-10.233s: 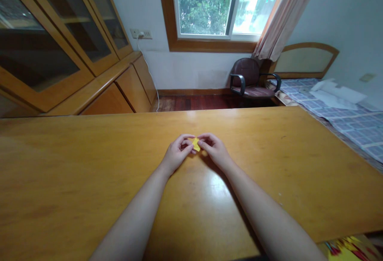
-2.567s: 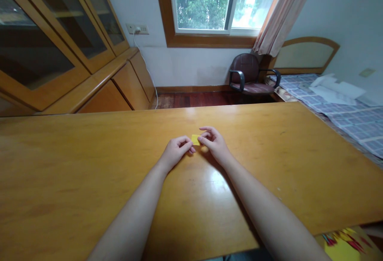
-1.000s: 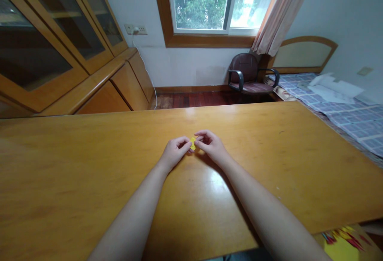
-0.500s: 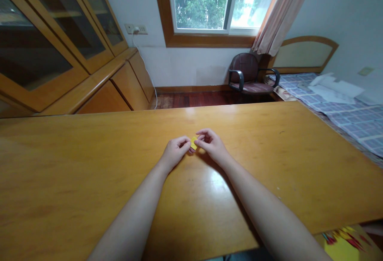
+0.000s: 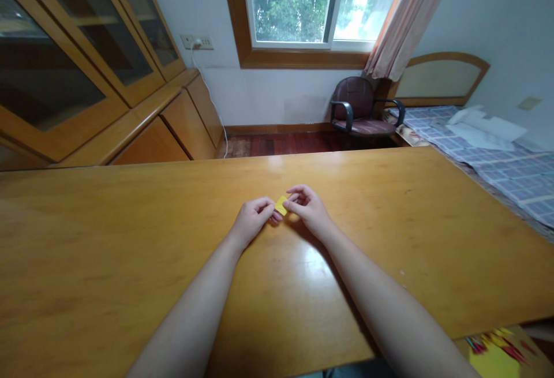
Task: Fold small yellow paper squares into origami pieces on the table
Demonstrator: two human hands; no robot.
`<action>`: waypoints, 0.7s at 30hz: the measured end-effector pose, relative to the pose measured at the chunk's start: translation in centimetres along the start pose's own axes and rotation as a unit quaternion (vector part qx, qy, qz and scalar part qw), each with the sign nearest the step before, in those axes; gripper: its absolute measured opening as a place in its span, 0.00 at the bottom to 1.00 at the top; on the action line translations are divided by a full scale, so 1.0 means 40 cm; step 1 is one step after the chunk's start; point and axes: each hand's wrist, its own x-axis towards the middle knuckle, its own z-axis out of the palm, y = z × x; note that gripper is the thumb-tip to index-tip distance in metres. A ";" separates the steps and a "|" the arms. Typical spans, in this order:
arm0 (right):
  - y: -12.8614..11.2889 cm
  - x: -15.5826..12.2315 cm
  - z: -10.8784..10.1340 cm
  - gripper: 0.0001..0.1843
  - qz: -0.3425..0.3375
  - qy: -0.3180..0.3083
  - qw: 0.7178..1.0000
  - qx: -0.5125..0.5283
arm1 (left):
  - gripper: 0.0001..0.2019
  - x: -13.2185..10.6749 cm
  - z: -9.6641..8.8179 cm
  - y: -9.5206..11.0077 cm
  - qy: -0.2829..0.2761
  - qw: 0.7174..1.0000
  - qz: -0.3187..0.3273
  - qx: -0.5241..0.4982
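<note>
A small piece of yellow paper [image 5: 281, 205] is held between my two hands, just above the middle of the wooden table [image 5: 142, 251]. My left hand [image 5: 255, 216] pinches its left edge between thumb and fingers. From the other side, my right hand [image 5: 308, 208] grips the right edge with the thumb and curled fingers. Faint lines, perhaps creases, run across the paper, too small to make out. The fingers behind it are partly hidden.
Below the table's right front edge lie a yellow sheet [image 5: 493, 360] and several red and yellow pieces. An armchair [image 5: 359, 107] stands beyond the table, a bed [image 5: 519, 176] to the right, and a glass-fronted cabinet [image 5: 116, 101] to the left.
My right hand has shifted slightly right and up along with the yellow paper, and more of the paper shows between the hands. My left hand has barely moved.
</note>
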 end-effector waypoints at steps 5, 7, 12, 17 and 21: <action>-0.004 0.000 0.000 0.19 0.003 0.003 1.000 0.008 | 0.12 0.001 0.001 0.005 -0.004 1.000 -0.015 -0.020; -0.005 0.000 0.000 0.19 0.006 0.005 1.000 0.005 | 0.12 0.001 0.002 0.008 -0.002 1.000 -0.016 -0.027; -0.005 0.002 -0.002 0.20 0.007 0.010 1.000 -0.001 | 0.13 0.002 0.003 0.013 0.005 1.000 -0.007 -0.026; -0.001 0.001 0.000 0.18 0.002 -0.008 1.000 -0.003 | 0.12 0.004 0.003 0.010 0.000 1.000 0.014 0.013; 0.002 0.001 0.001 0.18 0.000 -0.016 1.000 -0.011 | 0.11 0.005 0.003 0.009 0.003 1.000 0.008 0.027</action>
